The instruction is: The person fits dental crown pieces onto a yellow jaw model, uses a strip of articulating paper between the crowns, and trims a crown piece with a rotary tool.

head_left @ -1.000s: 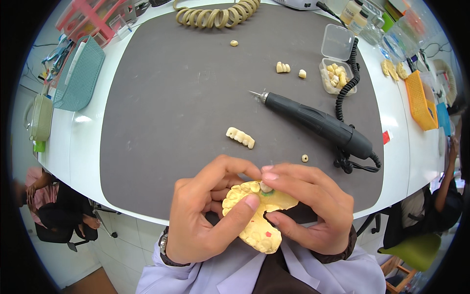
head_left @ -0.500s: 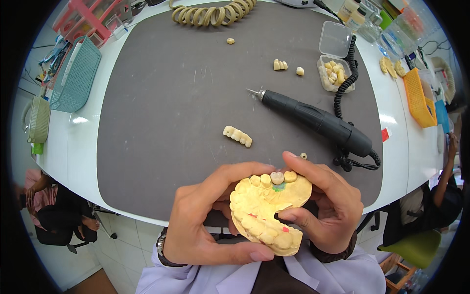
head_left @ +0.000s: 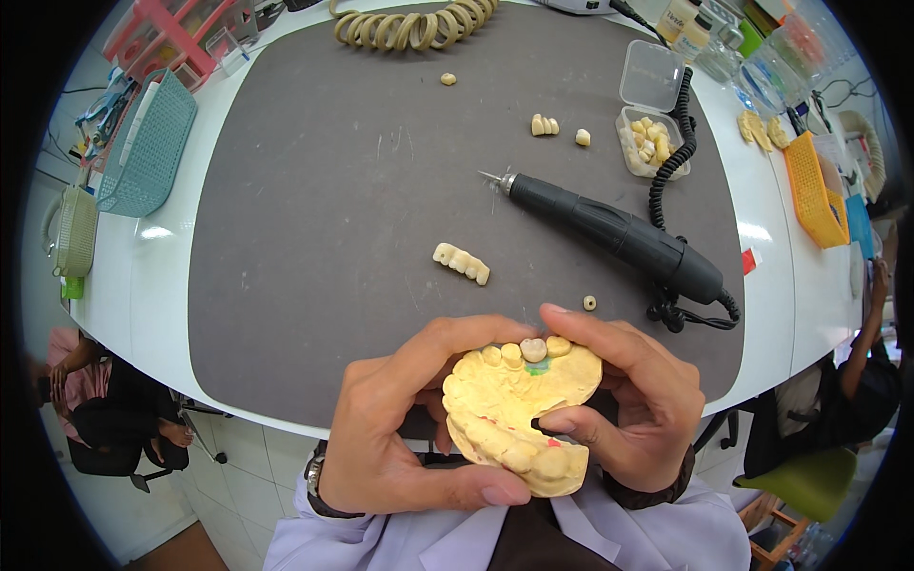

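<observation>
Between both hands I hold a yellow plaster dental model (head_left: 505, 395) above the near edge of the grey mat. My left hand (head_left: 390, 419) grips its left side, thumb along the front and index finger along the back. My right hand (head_left: 633, 390) holds the right side, index finger behind the back teeth and thumb inside the arch. A whitish tooth crown (head_left: 533, 350) sits among the model's back teeth, with a green mark beside it; red marks show lower on the model. Beyond my hands, a row of joined crowns (head_left: 462, 265) lies on the mat.
A black dental handpiece (head_left: 609, 233) with a thin bur lies at the right, its coiled cord running up past an opened clear box (head_left: 652, 143) of crowns. Several loose crowns (head_left: 583, 138) rest on the mat (head_left: 305, 190). Baskets (head_left: 148, 152) stand left; people sit at both sides.
The dental model has tilted slightly and shifted a little to the left in my hands. My right index finger has slid slightly left along its back edge.
</observation>
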{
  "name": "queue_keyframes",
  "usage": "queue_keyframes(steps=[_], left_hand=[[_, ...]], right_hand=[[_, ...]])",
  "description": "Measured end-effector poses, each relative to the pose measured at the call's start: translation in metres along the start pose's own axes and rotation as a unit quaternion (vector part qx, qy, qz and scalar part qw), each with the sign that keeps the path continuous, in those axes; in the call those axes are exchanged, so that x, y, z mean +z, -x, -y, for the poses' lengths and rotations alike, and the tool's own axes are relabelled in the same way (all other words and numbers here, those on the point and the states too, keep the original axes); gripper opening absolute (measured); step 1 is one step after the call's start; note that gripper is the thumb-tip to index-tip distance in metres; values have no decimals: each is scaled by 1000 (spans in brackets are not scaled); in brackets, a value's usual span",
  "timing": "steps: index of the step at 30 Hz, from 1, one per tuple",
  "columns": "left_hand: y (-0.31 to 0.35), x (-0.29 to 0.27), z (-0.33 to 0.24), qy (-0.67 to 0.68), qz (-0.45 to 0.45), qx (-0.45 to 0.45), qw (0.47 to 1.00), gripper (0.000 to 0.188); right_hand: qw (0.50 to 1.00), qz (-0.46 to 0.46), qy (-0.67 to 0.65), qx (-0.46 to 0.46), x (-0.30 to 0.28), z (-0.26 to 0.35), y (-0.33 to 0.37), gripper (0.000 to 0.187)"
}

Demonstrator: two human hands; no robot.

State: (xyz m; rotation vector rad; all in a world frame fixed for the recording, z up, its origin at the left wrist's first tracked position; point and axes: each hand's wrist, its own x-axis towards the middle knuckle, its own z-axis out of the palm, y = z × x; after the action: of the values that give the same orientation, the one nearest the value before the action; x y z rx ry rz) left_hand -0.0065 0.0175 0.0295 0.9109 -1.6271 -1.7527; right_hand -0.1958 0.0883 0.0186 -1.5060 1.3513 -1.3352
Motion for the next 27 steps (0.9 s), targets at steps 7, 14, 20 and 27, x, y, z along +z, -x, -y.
queue_keyframes(steps=[7, 14, 20, 27], left_hand=[[0, 3, 1, 34, -12, 4, 999, 87], [-3, -3, 7, -14, 13, 45, 999, 87], [1, 1, 0, -25, -10, -4, 1000, 104], [0, 0, 0, -24, -4, 8, 1000, 99]], right_hand=[[1000, -28, 3, -4, 4, 2, -1, 55], [1000, -4, 20, -14, 0, 0, -1, 61], [999, -10, 23, -24, 1, -2, -1, 60], [1000, -17, 13, -18, 1, -1, -1, 56]])
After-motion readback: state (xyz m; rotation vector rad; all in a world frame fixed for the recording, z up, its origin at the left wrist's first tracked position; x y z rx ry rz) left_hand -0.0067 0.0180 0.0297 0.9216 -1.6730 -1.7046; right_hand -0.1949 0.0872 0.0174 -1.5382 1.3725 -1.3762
